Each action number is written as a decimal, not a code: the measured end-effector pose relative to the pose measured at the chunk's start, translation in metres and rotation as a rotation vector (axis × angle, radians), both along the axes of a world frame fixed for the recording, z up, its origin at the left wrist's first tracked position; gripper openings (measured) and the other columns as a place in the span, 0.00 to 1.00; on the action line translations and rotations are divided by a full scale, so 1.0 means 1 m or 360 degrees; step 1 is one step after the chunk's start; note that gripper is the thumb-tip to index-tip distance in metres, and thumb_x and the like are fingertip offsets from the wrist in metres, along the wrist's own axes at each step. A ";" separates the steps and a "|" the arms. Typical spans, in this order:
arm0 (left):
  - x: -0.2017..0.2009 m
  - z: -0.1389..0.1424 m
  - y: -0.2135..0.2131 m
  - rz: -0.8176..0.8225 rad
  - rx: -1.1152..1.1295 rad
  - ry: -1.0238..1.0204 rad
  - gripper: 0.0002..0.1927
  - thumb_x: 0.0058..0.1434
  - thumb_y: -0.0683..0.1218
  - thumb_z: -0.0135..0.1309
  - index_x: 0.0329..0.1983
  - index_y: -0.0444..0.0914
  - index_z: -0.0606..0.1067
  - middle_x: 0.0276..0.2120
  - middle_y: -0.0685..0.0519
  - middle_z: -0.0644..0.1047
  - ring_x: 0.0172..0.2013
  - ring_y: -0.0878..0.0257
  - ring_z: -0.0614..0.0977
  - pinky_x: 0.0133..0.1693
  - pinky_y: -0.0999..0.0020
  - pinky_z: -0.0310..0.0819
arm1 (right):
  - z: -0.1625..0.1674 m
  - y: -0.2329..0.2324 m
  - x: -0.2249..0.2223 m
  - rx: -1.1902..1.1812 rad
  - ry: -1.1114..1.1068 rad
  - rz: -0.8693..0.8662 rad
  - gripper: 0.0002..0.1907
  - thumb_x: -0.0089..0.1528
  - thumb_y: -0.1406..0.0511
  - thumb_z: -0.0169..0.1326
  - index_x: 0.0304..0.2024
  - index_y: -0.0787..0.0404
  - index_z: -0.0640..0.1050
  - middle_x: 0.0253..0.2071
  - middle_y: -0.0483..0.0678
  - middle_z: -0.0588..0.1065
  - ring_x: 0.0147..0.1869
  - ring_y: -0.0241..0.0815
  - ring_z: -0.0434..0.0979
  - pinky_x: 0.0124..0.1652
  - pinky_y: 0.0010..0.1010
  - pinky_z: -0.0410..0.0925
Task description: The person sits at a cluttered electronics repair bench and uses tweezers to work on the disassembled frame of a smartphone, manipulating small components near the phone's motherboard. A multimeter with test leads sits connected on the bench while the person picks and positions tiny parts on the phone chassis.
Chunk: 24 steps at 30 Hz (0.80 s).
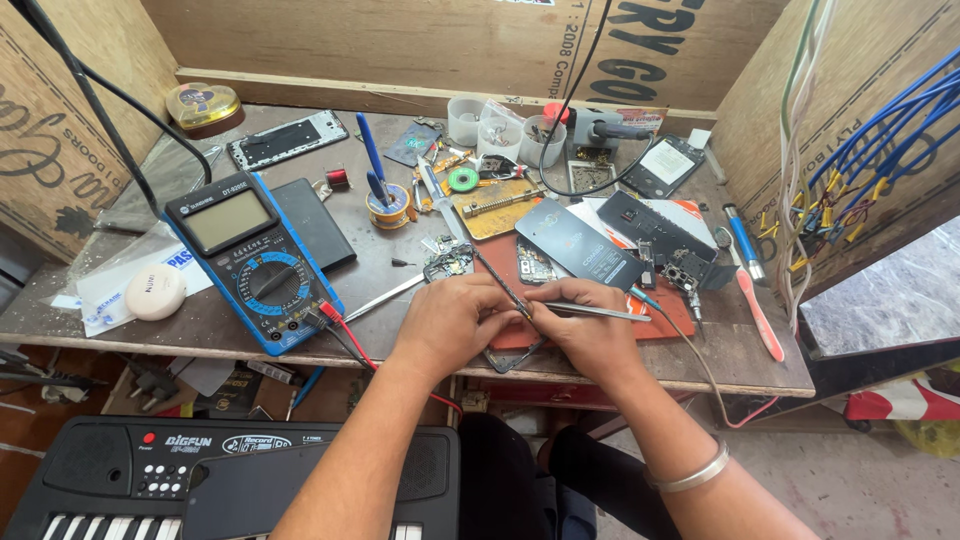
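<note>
Hands close together over the tabletop (420, 300).
Left hand (448, 318) fingers pinching thin probe (500, 283); right hand (585, 325) gripping tweezers (600, 312) (multimeter (255, 258) nearby).

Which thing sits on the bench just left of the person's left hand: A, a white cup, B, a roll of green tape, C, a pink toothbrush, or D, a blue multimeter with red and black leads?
D: the blue multimeter lies on the bench directly left of the left hand, its leads running toward that wrist; the toothbrush lies beyond the right hand.
</note>
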<state>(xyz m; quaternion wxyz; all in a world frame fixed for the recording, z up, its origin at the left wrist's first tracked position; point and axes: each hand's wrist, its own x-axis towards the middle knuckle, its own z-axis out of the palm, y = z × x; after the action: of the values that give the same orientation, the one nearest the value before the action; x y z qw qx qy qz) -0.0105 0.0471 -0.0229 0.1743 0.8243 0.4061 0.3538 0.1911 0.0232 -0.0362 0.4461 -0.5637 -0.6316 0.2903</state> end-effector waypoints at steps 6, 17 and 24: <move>0.000 -0.003 0.001 -0.0032 0.0042 -0.0018 0.06 0.54 0.48 0.65 0.33 0.43 0.83 0.31 0.55 0.82 0.33 0.54 0.84 0.34 0.59 0.77 | 0.001 0.002 -0.002 0.0083 -0.0096 0.0003 0.11 0.57 0.66 0.64 0.41 0.65 0.86 0.33 0.49 0.84 0.35 0.30 0.81 0.37 0.23 0.73; 0.000 -0.004 0.003 -0.0011 0.0038 0.0022 0.08 0.53 0.50 0.66 0.30 0.42 0.82 0.29 0.55 0.82 0.32 0.53 0.83 0.33 0.58 0.76 | -0.003 0.004 -0.003 0.0112 -0.0098 0.0053 0.10 0.57 0.67 0.62 0.39 0.65 0.86 0.33 0.48 0.85 0.35 0.30 0.82 0.37 0.23 0.73; 0.001 -0.002 0.001 0.0003 -0.0004 -0.0001 0.08 0.53 0.50 0.66 0.31 0.42 0.82 0.29 0.56 0.82 0.31 0.54 0.84 0.33 0.59 0.76 | 0.000 0.000 0.001 0.0018 0.0047 0.0024 0.09 0.57 0.67 0.63 0.38 0.66 0.85 0.30 0.47 0.83 0.31 0.28 0.79 0.32 0.22 0.72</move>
<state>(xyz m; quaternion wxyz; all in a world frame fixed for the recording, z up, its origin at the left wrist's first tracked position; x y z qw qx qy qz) -0.0097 0.0483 -0.0249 0.1752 0.8236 0.4074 0.3537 0.1924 0.0231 -0.0360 0.4563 -0.5521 -0.6309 0.2984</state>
